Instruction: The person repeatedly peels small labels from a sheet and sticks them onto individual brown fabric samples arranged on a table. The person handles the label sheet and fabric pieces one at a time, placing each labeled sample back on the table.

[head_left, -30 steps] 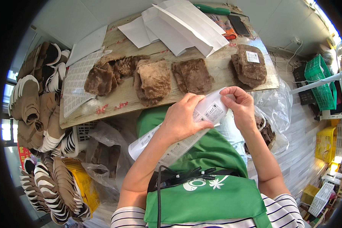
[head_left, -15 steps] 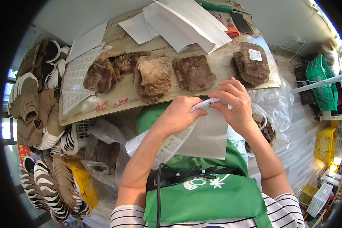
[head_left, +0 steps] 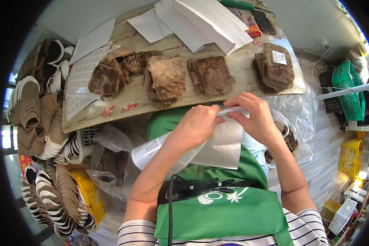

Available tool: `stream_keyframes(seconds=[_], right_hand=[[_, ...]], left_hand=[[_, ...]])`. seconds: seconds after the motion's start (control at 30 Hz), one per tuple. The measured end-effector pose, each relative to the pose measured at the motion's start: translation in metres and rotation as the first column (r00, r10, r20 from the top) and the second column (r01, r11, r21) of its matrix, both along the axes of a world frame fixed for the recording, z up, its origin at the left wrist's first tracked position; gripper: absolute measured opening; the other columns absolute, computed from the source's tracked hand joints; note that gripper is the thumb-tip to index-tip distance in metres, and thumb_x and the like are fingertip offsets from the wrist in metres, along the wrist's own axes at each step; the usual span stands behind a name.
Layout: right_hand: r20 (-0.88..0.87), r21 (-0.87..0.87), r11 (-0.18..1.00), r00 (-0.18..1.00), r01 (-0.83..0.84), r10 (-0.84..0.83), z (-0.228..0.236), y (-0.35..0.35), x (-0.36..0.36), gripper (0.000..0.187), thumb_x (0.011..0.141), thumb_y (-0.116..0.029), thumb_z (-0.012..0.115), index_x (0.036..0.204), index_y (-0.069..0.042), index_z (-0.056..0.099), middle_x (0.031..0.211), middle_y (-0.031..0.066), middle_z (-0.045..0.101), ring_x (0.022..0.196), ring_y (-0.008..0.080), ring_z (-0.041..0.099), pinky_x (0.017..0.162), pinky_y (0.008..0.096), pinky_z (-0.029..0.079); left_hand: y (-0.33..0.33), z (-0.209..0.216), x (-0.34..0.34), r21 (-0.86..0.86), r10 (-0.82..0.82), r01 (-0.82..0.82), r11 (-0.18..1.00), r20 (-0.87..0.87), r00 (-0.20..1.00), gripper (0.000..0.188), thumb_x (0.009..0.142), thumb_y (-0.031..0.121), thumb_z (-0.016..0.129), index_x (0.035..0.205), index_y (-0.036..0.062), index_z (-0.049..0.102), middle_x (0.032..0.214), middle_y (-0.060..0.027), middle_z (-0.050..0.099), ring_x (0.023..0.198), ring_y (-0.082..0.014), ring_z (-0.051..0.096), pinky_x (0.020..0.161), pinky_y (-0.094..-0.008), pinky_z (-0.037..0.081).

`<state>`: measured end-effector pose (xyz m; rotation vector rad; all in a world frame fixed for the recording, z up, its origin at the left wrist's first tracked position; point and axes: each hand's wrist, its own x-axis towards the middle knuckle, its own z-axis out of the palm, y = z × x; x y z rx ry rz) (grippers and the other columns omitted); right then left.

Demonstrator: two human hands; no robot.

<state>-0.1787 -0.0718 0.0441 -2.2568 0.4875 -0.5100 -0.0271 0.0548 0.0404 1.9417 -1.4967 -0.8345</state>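
Between both hands, over my lap, is a curled sheet of printed white labels (head_left: 217, 149). My left hand (head_left: 199, 125) is closed on its upper edge, thumb and fingers pinching it. Close beside it, my right hand (head_left: 252, 117) pinches the folded top of the same sheet. The lower part of the sheet hangs down and rolls up toward my left forearm. Just beyond the hands, brown fluffy fabric pieces (head_left: 212, 77) lie stacked on the wooden table (head_left: 127, 110). A taller stack (head_left: 274, 67) at the right bears a white label (head_left: 279, 57).
More fluffy pieces (head_left: 166, 80) and label sheets (head_left: 80, 84) lie on the table's left. White papers (head_left: 192, 24), a glove (head_left: 250, 26) and a phone (head_left: 263, 21) are at the back. Brown shoe parts (head_left: 33, 106) pile up at left. Plastic bags (head_left: 301, 119) hang below the table.
The label sheet has bent further, and its hanging part has shifted slightly left. Both hands have drawn a little closer together while still holding it.
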Motion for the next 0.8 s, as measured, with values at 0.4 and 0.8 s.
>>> stream_keyframes(seconds=[0.4, 0.8], right_hand=[[-0.06, 0.095, 0.995, 0.998, 0.03, -0.024, 0.0, 0.002, 0.001, 0.024, 0.071, 0.01, 0.076, 0.089, 0.002, 0.064, 0.084, 0.0097, 0.064, 0.08, 0.022, 0.067, 0.074, 0.0335, 0.058], [0.071, -0.259, 0.965, 0.997, 0.041, -0.024, 0.002, -0.004, 0.001, 0.016, 0.069, 0.003, 0.074, 0.077, -0.008, 0.066, 0.077, 0.0063, 0.063, 0.074, 0.0256, 0.063, 0.066, 0.0357, 0.052]], left_hand=[[-0.001, -0.012, -0.005, -0.114, -0.026, 0.029, 0.993, 0.023, 0.999, 0.021, 0.089, 0.015, 0.068, 0.088, -0.0061, 0.063, 0.078, -0.0287, 0.065, 0.082, -0.0451, 0.066, 0.073, -0.0503, 0.052], [0.003, 0.002, 0.01, 0.072, -0.016, 0.03, 0.997, -0.186, 0.982, 0.03, 0.087, 0.023, 0.071, 0.102, -0.0022, 0.066, 0.095, -0.0249, 0.069, 0.093, -0.0386, 0.067, 0.081, -0.0446, 0.051]])
